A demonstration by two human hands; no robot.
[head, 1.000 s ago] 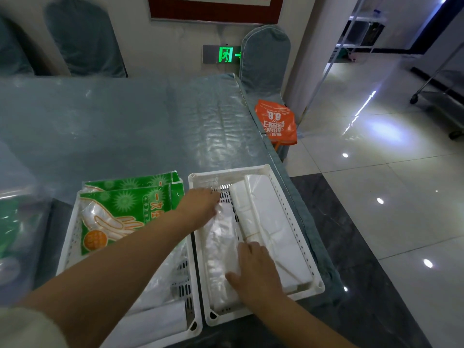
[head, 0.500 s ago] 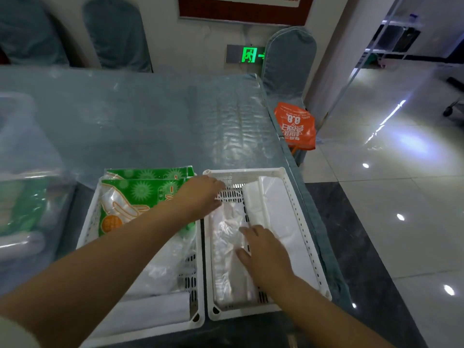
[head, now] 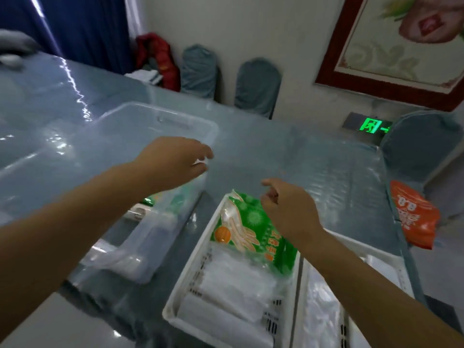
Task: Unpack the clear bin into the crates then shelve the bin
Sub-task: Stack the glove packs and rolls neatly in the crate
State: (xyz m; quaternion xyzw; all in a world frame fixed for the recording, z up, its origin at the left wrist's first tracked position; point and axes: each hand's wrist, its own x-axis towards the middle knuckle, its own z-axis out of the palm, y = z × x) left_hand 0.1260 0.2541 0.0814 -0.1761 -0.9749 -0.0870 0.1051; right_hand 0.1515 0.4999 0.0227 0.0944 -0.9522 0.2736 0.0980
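Note:
The clear bin stands on the table at the left, with green packets and clear bags seen through its wall. My left hand hovers over the bin's right rim, fingers loosely curled, and seems to hold nothing. My right hand hangs open above the far end of the left white crate, which holds a green glove packet and clear plastic bags. The right white crate lies partly under my right forearm, with white bags in it.
A glossy blue cover lies over the table. An orange bag hangs at the table's right edge. Covered chairs stand along the far wall, and one at the right. A green exit sign glows low on the wall.
Both hands have lifted out of the right crate and moved left. My view has swung left, bringing the clear bin into sight.

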